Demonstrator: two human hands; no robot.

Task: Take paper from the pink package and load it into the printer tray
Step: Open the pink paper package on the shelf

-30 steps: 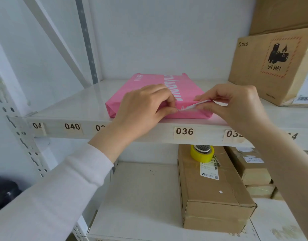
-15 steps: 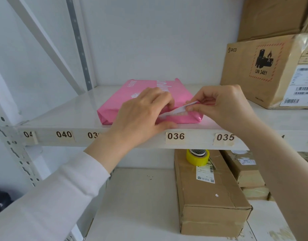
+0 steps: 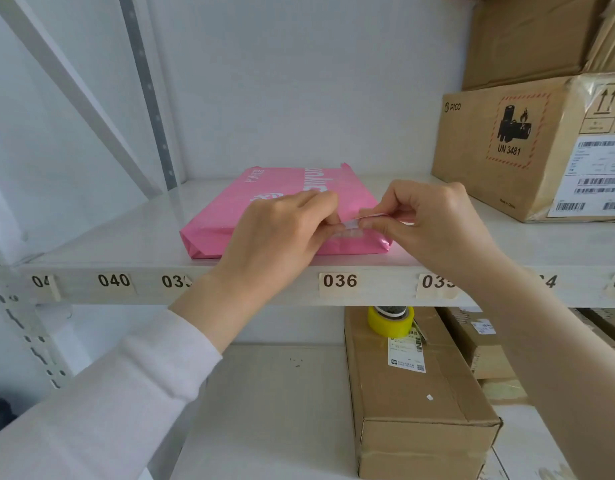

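A pink package (image 3: 230, 216) of paper lies flat on the white shelf (image 3: 126, 233), its near end at the shelf's front edge. My left hand (image 3: 282, 233) rests on top of the package's near end, fingers curled onto the wrapper. My right hand (image 3: 434, 220) pinches the wrapper's white-lined flap (image 3: 363, 221) at the near end, thumb and fingers closed on it. The two hands meet at the flap. No printer is in view.
A brown carton (image 3: 528, 147) marked UN 3481 stands on the same shelf to the right, with another carton stacked above. Below, a long cardboard box (image 3: 420, 403) carries a yellow tape roll (image 3: 391, 320). Number labels line the shelf edge (image 3: 339, 281).
My right hand has slid left along the package's near end, and the lifted flap between the hands has become shorter. The view has shifted slightly.
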